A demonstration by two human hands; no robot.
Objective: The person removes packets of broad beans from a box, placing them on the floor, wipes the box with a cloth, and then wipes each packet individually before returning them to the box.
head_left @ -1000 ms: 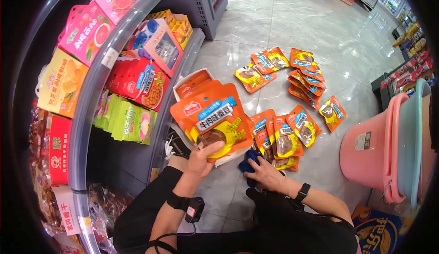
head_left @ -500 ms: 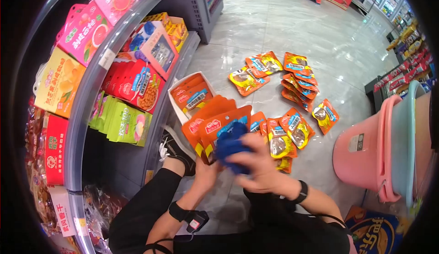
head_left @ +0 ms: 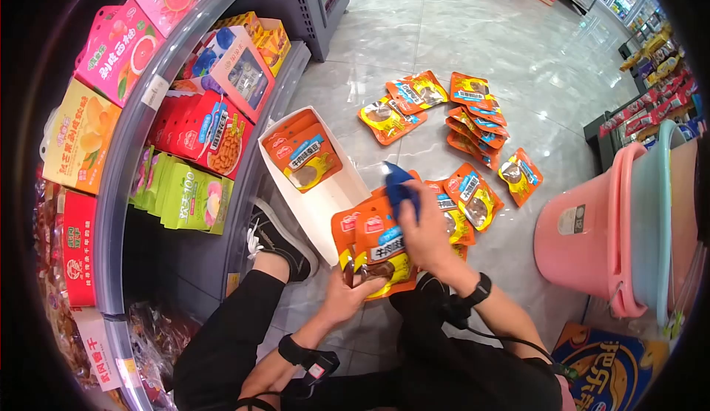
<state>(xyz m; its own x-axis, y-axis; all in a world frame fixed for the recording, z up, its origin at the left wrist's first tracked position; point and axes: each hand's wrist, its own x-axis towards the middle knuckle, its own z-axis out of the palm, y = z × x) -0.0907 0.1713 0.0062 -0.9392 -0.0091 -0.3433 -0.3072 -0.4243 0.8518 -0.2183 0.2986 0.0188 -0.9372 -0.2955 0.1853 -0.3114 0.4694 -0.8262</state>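
Observation:
My left hand (head_left: 346, 297) is closed around the lower edge of several orange snack packets (head_left: 381, 237), fanned slightly and held up above the floor. My right hand (head_left: 429, 239) grips a dark blue cloth (head_left: 401, 191), which lies against the upper right of the front packet. Just left of the held packets is an open white box (head_left: 309, 205), with a few like packets (head_left: 302, 152) standing at its far end. More loose orange packets (head_left: 473, 196) lie on the floor beyond my right hand, some partly hidden by it.
Grey shelving (head_left: 122, 189) with boxed and bagged snacks runs along my left. Further packets lie in a stack (head_left: 477, 119) and a small pile (head_left: 403, 104) on the tiled floor. Nested pink and blue buckets (head_left: 584, 226) stand at right. My shoe (head_left: 279, 241) is beside the box.
The held packets have moved right and slightly down, uncovering more of the white box. My right hand has shifted the blue cloth up and to the right across the packets.

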